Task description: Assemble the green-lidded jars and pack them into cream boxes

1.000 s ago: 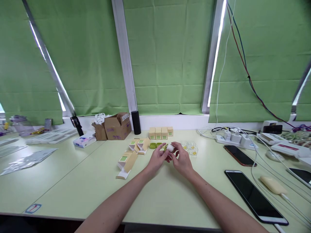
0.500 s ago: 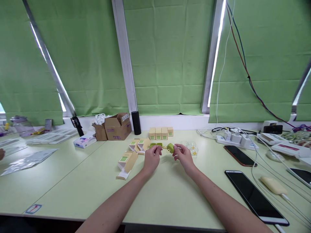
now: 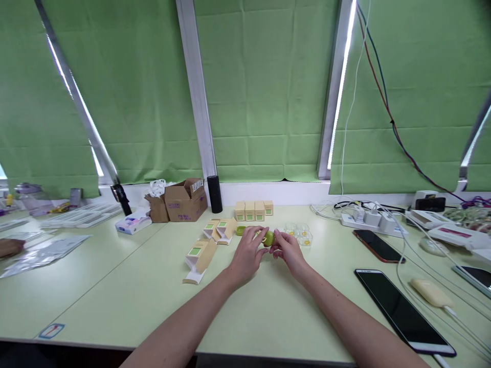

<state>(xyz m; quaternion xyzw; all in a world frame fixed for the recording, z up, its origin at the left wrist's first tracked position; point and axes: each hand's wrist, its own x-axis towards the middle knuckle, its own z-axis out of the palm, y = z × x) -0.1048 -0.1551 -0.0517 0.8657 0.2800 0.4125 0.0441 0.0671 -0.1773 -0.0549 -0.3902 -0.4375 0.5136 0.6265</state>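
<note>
pale green table [image 3: 115, 291]: both hands [image 3: 268, 250] pinch green cap [image 3: 269, 237], mid-table.

Both hands close toward each other compared with half a second ago. The left hand [image 3: 247, 254] moves right and slightly toward the person, its fingers now meeting the green round piece [image 3: 269, 238] — earlier it was apart, pinching near the green lids. The right hand [image 3: 289, 251] shifts left with the piece, which sits lower, apparently at the table surface. At the far left edge, another person's hand [image 3: 9, 248] extends farther into view.
</note>
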